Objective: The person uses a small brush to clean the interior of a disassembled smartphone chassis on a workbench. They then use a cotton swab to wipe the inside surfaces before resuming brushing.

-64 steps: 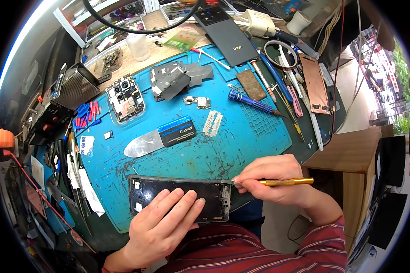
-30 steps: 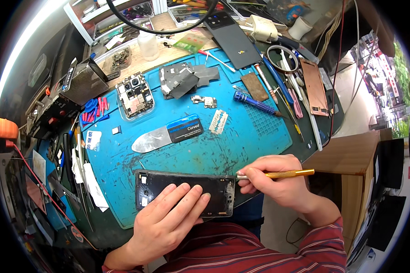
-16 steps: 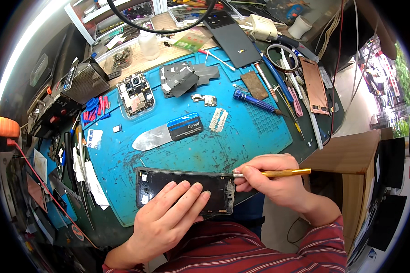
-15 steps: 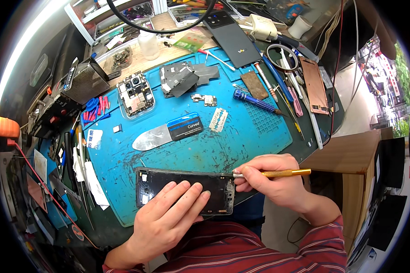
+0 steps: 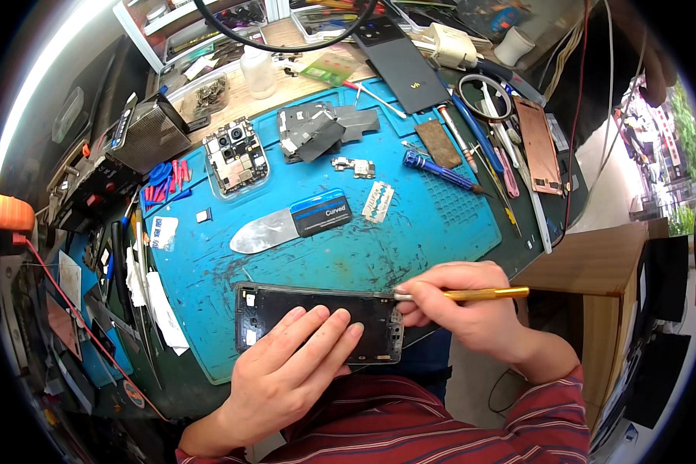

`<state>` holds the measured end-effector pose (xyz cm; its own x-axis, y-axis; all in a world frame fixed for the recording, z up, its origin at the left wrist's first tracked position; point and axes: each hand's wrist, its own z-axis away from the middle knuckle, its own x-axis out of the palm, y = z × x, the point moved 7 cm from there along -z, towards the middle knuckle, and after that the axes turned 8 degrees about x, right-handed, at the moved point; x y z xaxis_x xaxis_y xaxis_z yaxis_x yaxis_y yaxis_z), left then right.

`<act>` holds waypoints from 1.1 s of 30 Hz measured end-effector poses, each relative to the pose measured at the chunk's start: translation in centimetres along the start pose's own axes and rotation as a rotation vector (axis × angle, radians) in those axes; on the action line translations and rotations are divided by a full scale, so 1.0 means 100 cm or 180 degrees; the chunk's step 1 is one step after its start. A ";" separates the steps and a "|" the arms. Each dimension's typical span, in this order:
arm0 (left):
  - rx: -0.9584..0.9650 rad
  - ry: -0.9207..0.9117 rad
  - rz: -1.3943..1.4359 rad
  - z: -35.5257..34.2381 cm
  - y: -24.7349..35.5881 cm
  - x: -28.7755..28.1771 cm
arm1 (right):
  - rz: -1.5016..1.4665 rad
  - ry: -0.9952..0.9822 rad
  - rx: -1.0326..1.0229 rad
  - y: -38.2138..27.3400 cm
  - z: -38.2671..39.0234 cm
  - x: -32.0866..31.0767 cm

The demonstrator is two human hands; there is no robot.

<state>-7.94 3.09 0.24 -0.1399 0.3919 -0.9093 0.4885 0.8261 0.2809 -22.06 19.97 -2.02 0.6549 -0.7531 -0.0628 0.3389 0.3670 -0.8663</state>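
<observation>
A black phone frame (image 5: 286, 303) with a bare dark inner face lies at the near edge of the blue mat. My left hand (image 5: 294, 367) rests across it, fingers stretched flat on its face; the thumb is mostly hidden. In my right hand (image 5: 464, 305) is a slim gold-handled craft knife (image 5: 495, 294), pinched close to its silver collar. Its thin tip meets the frame's far edge by the right-hand corner. Beyond the frame lie a curved metal pry blade (image 5: 264, 233) with a black and blue grip and a flat razor blade (image 5: 377, 201).
The blue mat (image 5: 301, 267) also bears a small circuit board (image 5: 353, 167), a phone mainboard with cameras (image 5: 236, 158), dark sheet parts (image 5: 313, 131) and a blue screwdriver (image 5: 441, 170). A dark phone back (image 5: 402, 69) lies at the far side. White tweezers and pens crowd the right.
The view has shifted slightly, so the bench things appear a little to the right. Both hands keep their places on the phone frame and the knife.
</observation>
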 end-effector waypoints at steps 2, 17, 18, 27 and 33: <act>0.0017 0.0015 0.0018 0.000 0.000 0.000 | -0.0088 0.0122 0.0099 0.004 0.005 -0.007; -0.0006 -0.0027 0.0000 -0.003 0.001 0.000 | -0.0108 0.0144 0.0255 0.004 0.005 -0.013; -0.0006 -0.0030 0.0000 -0.003 0.001 0.000 | -0.0102 0.0104 0.0125 0.002 0.003 -0.008; -0.0002 -0.0049 -0.0027 -0.002 0.001 -0.001 | -0.0075 -0.0062 -0.0189 -0.003 -0.003 0.003; -0.0001 -0.0007 -0.0071 -0.003 0.001 0.000 | 0.0465 0.0027 -0.0446 -0.010 -0.002 -0.001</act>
<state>-8.13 3.30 0.31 -0.1488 0.3726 -0.9160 0.4851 0.8347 0.2607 -22.60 19.56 -1.24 0.6844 -0.7021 -0.1965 0.1429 0.3935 -0.9082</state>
